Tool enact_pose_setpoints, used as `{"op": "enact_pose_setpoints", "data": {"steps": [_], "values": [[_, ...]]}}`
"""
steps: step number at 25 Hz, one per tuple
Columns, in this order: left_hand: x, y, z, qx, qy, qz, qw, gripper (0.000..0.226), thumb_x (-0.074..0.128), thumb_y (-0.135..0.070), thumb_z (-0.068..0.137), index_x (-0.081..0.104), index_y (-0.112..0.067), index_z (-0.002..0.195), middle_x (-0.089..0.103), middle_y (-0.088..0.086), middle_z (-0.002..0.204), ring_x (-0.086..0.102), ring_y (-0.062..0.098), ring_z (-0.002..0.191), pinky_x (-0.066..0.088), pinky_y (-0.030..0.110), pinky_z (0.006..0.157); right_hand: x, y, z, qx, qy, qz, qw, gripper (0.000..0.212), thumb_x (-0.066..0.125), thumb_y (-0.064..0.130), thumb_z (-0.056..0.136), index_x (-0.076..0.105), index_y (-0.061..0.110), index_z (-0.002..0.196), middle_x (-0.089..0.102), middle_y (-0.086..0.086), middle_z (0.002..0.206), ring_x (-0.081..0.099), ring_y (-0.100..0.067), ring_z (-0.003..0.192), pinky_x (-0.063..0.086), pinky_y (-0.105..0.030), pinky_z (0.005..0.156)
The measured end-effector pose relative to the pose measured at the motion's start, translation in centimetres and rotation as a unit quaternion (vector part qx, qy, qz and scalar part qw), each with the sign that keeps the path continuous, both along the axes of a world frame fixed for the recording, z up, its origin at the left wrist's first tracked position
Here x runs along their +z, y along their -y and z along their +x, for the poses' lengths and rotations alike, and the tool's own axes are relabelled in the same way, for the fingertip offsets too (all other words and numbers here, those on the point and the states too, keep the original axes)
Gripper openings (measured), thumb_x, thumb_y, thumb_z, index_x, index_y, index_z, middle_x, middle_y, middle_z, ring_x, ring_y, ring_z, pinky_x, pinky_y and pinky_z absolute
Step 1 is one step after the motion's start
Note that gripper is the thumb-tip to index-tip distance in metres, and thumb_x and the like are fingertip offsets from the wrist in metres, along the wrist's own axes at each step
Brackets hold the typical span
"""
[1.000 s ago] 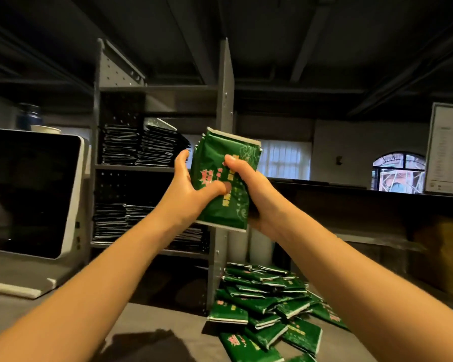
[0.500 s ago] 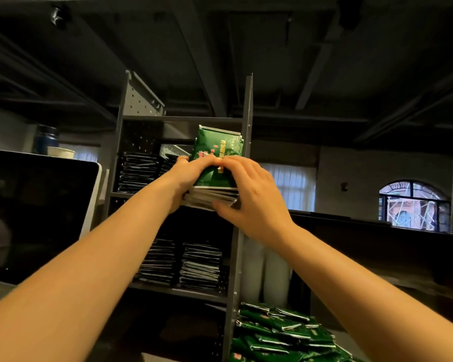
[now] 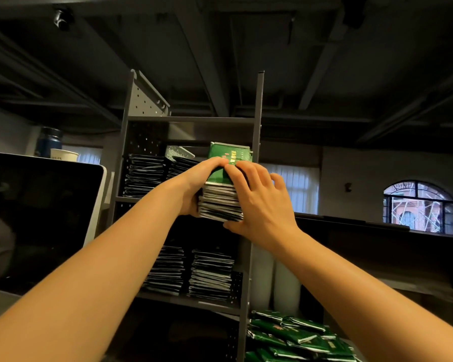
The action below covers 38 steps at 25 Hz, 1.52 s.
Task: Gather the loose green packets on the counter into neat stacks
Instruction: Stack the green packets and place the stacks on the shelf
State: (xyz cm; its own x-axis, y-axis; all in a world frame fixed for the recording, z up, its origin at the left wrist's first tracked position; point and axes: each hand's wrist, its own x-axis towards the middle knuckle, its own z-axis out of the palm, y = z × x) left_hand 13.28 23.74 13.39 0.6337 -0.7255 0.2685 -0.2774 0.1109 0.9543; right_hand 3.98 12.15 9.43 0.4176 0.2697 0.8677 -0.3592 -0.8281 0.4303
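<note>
Head view: two hands squeeze a packet stack at the rack

Head camera shows the left hand (image 3: 194, 186) and right hand (image 3: 262, 205) both clamped on one stack of green packets (image 3: 220, 202), held up in front of the upper shelf of the grey rack (image 3: 256, 113). The left grip wraps the stack's left side, fingers curled over the top packet. The right grip spreads over the top and right side, thumb under the near bottom edge. Pressing from both sides probably keeps the slick packets squared for sliding in, right of the dark stacks (image 3: 144, 176) shelved there. The stack sits between the palms, its far end poking past the fingertips. A loose pile (image 3: 293, 335) lies ungathered at near right, beside the rack's foot.
</note>
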Motion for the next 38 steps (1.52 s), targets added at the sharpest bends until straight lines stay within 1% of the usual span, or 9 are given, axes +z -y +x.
{"op": "enact_pose_setpoints", "data": {"steps": [9,13,16,18,21,26,30,35,38], "values": [[-0.3,0.1,0.6,0.033,0.017,-0.035,0.999,0.062,0.023,-0.059,0.095,0.067,-0.017,0.108,0.071,0.01,0.1,0.067,0.025,0.094,0.055,0.035,0.072,1.3,-0.2,0.6,-0.054,-0.01,-0.006,0.998,0.103,0.077,0.049,0.054,0.026,0.021,0.139,0.053,-0.007,0.123,0.051,-0.03,0.107,0.038,-0.042,0.092],[-1.4,0.8,1.7,0.087,0.006,-0.113,0.99,0.063,0.025,-0.057,0.094,0.064,-0.011,0.112,0.068,0.012,0.109,0.064,0.028,0.102,0.051,0.044,0.091,2.4,-1.0,0.5,-0.08,-0.06,0.003,0.995,0.095,0.07,0.053,0.066,0.022,0.022,0.143,0.046,-0.007,0.131,0.046,-0.029,0.114,0.029,-0.042,0.1],[-3.1,0.9,1.3,0.227,0.172,-0.123,0.951,0.046,0.032,-0.041,0.098,0.063,-0.008,0.102,0.064,0.01,0.108,0.056,0.029,0.108,0.042,0.037,0.095,3.6,-1.0,1.1,-0.095,-0.087,0.021,0.992,0.097,0.067,0.058,0.067,0.019,0.021,0.143,0.042,-0.006,0.132,0.044,-0.028,0.117,0.025,-0.042,0.103],[-4.8,0.9,0.5,0.264,0.28,-0.117,0.916,0.037,0.033,-0.028,0.1,0.052,-0.009,0.127,0.055,0.009,0.129,0.044,0.026,0.126,0.032,0.027,0.096,4.2,-0.6,1.3,-0.116,-0.102,0.017,0.988,0.098,0.066,0.06,0.069,0.019,0.018,0.143,0.038,-0.006,0.136,0.041,-0.028,0.121,0.024,-0.042,0.105],[-7.2,1.3,0.3,0.247,0.379,-0.102,0.886,0.063,0.038,-0.021,0.099,0.003,-0.015,0.151,0.007,0.003,0.159,0.009,0.016,0.146,0.011,0.02,0.108,4.8,-0.2,1.8,-0.149,-0.126,-0.006,0.981,0.105,0.064,0.063,0.073,0.01,0.012,0.148,0.036,-0.007,0.141,0.035,-0.028,0.128,0.017,-0.044,0.111],[-9.4,3.3,0.9,0.34,0.49,0.077,0.799,0.08,0.032,-0.042,0.099,-0.029,-0.013,0.14,-0.04,0.0,0.146,-0.024,0.016,0.141,-0.001,0.036,0.117,4.4,1.0,2.2,-0.16,-0.15,-0.034,0.975,0.102,0.053,0.062,0.083,-0.006,0.012,0.15,0.028,-0.009,0.15,0.031,-0.029,0.135,0.009,-0.046,0.115],[-9.7,4.4,1.0,0.374,0.51,0.129,0.764,0.076,0.018,-0.053,0.097,-0.035,-0.011,0.133,-0.044,0.004,0.139,-0.035,0.016,0.131,-0.006,0.036,0.116,4.3,2.1,2.4,-0.182,-0.153,-0.075,0.968,0.085,0.035,0.057,0.093,-0.009,0.011,0.15,0.013,-0.007,0.157,0.014,-0.026,0.144,-0.003,-0.046,0.116],[-9.6,4.8,1.0,0.388,0.512,0.17,0.747,0.074,0.009,-0.055,0.095,-0.038,-0.011,0.132,-0.043,0.006,0.139,-0.028,0.019,0.14,-0.006,0.037,0.116,4.3,2.6,1.8,-0.148,-0.159,-0.062,0.974,0.075,0.032,0.047,0.097,-0.01,0.014,0.15,-0.002,-0.005,0.16,-0.006,-0.022,0.147,-0.01,-0.042,0.116],[-9.7,3.9,0.6,0.371,0.527,0.142,0.751,0.07,0.015,-0.051,0.097,-0.028,-0.017,0.141,-0.034,-0.001,0.148,-0.024,0.014,0.142,-0.006,0.036,0.116,3.3,3.5,-0.1,-0.073,-0.156,-0.05,0.984,0.065,0.042,0.036,0.096,0.014,0.015,0.151,0.016,-0.006,0.158,0.01,-0.023,0.146,0.006,-0.04,0.118]]}}
